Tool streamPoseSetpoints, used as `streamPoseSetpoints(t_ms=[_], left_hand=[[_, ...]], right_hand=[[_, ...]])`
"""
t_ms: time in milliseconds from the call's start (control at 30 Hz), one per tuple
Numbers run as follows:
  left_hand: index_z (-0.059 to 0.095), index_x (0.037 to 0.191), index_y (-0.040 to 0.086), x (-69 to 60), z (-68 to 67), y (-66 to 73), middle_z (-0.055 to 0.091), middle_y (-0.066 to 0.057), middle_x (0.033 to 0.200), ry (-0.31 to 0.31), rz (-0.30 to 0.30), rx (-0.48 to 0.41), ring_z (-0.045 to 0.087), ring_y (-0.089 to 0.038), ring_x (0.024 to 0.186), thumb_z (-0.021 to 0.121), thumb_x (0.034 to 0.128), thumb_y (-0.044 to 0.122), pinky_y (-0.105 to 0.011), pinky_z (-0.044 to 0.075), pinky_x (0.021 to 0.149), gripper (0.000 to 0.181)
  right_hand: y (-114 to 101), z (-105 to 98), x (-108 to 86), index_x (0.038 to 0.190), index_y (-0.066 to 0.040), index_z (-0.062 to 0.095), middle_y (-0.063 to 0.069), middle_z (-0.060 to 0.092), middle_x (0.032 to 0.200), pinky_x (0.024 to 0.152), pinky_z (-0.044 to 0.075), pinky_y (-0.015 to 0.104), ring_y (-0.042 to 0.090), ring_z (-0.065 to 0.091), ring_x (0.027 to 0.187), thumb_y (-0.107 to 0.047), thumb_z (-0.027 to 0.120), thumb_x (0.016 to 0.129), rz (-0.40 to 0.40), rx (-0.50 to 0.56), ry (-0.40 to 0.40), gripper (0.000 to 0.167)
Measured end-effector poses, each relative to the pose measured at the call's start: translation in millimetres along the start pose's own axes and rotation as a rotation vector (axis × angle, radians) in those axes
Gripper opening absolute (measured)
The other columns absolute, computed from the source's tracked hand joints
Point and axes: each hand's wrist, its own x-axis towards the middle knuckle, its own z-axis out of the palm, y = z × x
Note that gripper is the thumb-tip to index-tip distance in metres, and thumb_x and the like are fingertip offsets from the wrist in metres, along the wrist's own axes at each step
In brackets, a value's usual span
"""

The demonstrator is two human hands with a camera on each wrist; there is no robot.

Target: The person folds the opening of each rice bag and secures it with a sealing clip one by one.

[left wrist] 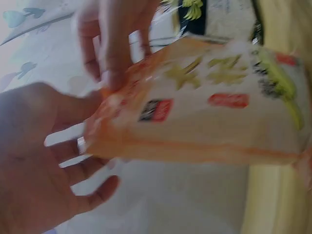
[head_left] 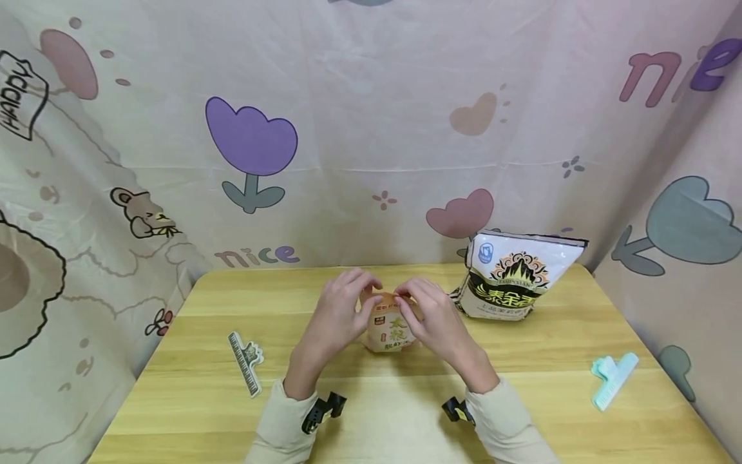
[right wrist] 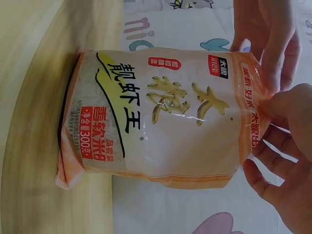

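Observation:
A small orange-and-cream rice bag (head_left: pixel 390 332) stands upright on the table, its printed front towards me. My left hand (head_left: pixel 339 311) pinches the left part of its top edge, and my right hand (head_left: pixel 431 319) pinches the top near the middle. Close up in the right wrist view, the rice bag (right wrist: pixel 170 117) has its top gathered between thumb and fingers of my right hand (right wrist: pixel 287 161), while the left hand (right wrist: pixel 270 39) holds the other side. In the left wrist view, the thumb of my left hand (left wrist: pixel 44 146) lies against the bag's top corner.
A larger white-and-black bag (head_left: pixel 510 277) stands behind and to the right. On the table (head_left: pixel 382 425) lie a piano-key patterned clip (head_left: pixel 246 362) at the left and a mint-green clip (head_left: pixel 613 380) at the right. A printed cloth (head_left: pixel 359 148) hangs behind the table.

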Motion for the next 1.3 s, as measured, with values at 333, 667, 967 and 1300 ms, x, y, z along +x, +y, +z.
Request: streamPoseSetpoints(t_ms=[333, 667, 967, 1300], left_hand=[[0.070, 0.094, 0.012, 0.9, 18.0, 0.6, 0.066, 0.001, 0.094, 0.049, 0.022, -0.030, 0.061, -0.019, 0.089, 0.075, 0.0928, 0.006, -0.037, 0.045, 0.079, 0.008], [0.071, 0.093, 0.012, 0.0, 16.8, 1.0, 0.067, 0.001, 0.094, 0.053, 0.008, -0.024, 0.061, -0.018, 0.090, 0.074, 0.0929, 0.006, -0.038, 0.045, 0.082, 0.007], [0.069, 0.093, 0.012, 1.3, 17.3, 1.0, 0.067, 0.001, 0.095, 0.067, -0.005, -0.033, 0.061, -0.018, 0.091, 0.073, 0.0931, 0.005, -0.039, 0.045, 0.082, 0.008], [0.070, 0.091, 0.014, 1.2, 21.4, 5.4, 0.066, 0.002, 0.093, 0.051, -0.029, -0.016, 0.061, -0.019, 0.090, 0.074, 0.0964, 0.020, -0.042, 0.050, 0.084, 0.009]], right_hand=[[7, -3, -3.5, 0.098, -0.008, 0.068, 0.001, 0.069, 0.094, 0.080, 0.055, 0.034, 0.015, 0.066, 0.088, -0.002, 0.074, 0.089, -0.026, -0.044, 0.005, 0.012], [16, -11, -12.4, 0.088, -0.009, 0.066, -0.001, 0.068, 0.084, 0.072, 0.055, 0.034, 0.015, 0.064, 0.078, 0.002, 0.075, 0.079, -0.051, -0.119, -0.032, 0.017], [16, -17, -13.9, 0.079, -0.012, 0.062, -0.003, 0.062, 0.077, 0.065, 0.052, 0.025, 0.011, 0.058, 0.071, 0.003, 0.071, 0.075, 0.120, -0.208, -0.211, 0.018], [11, -18, -13.2, 0.078, -0.015, 0.059, -0.006, 0.057, 0.074, 0.061, 0.048, 0.025, 0.011, 0.053, 0.067, 0.000, 0.079, 0.074, 0.113, -0.324, -0.255, 0.026]])
